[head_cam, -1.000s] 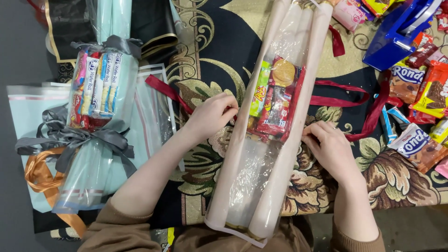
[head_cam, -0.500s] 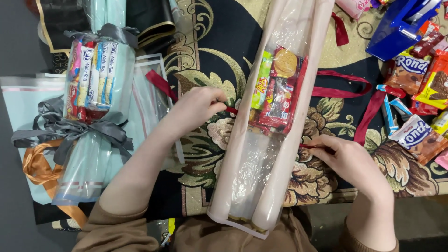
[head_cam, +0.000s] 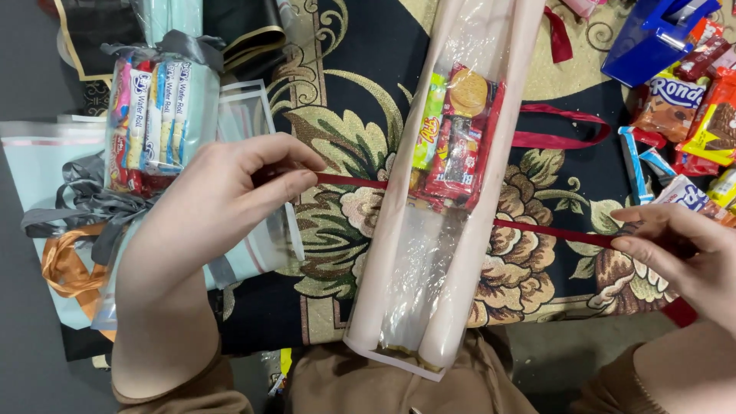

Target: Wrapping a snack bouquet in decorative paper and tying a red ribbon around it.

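Observation:
A long pink-edged clear wrap (head_cam: 429, 253) lies rolled lengthwise in front of me, with several snack packets (head_cam: 454, 138) bunched inside its upper half. A dark red ribbon (head_cam: 552, 232) runs under the wrap just below the snacks. My left hand (head_cam: 222, 195) pinches the ribbon's left end, out to the left of the wrap. My right hand (head_cam: 682, 249) pinches the other end, far out to the right. The ribbon is stretched nearly straight between them.
A finished snack bundle (head_cam: 149, 115) tied with a grey bow (head_cam: 92, 207) and an orange ribbon (head_cam: 65, 268) lies at the left. Loose snack packets (head_cam: 690, 115) and a blue box (head_cam: 652, 38) sit at the upper right. A floral cloth (head_cam: 337, 222) covers the surface.
Both hands have moved apart from the wrap, left hand leftward and right hand rightward, drawing the red ribbon out taut beneath the wrap.

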